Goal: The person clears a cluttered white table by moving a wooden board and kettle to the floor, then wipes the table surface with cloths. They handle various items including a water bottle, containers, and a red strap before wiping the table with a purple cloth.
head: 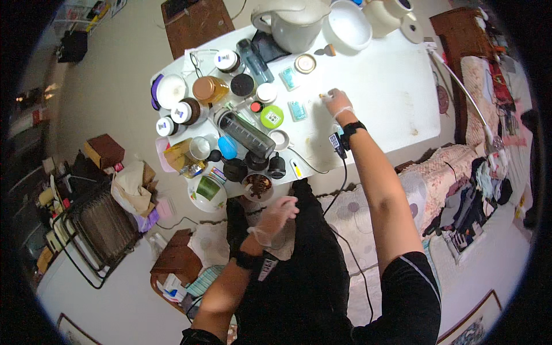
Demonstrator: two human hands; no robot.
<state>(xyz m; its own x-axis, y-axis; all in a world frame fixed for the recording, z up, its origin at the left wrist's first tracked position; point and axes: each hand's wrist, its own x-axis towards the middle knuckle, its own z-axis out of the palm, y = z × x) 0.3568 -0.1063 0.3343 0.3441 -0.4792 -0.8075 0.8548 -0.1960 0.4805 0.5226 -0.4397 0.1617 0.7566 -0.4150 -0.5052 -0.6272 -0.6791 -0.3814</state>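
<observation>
My right hand (338,103), in a clear thin glove, is over the white table (388,108). Its fingertips pinch a small orange-brown piece (322,96), too small to identify. Left of that hand lie two teal-and-white flat packets (298,111), one farther back than the other. A round gold-rimmed lid (305,64) is behind them. My left hand (276,217), also gloved, hangs over my lap below the table's front edge, fingers curled; whether anything is inside is hidden. Nearest to it is a bowl (258,187) with dark red and brown pieces.
Bottles, jars and cups crowd the table's left side, including a ribbed dark bottle (246,133), an amber jar (210,89) and a white mug (279,140). A large pitcher (297,30) and white bowl (348,26) stand behind. A black cable (345,177) hangs from my right wrist.
</observation>
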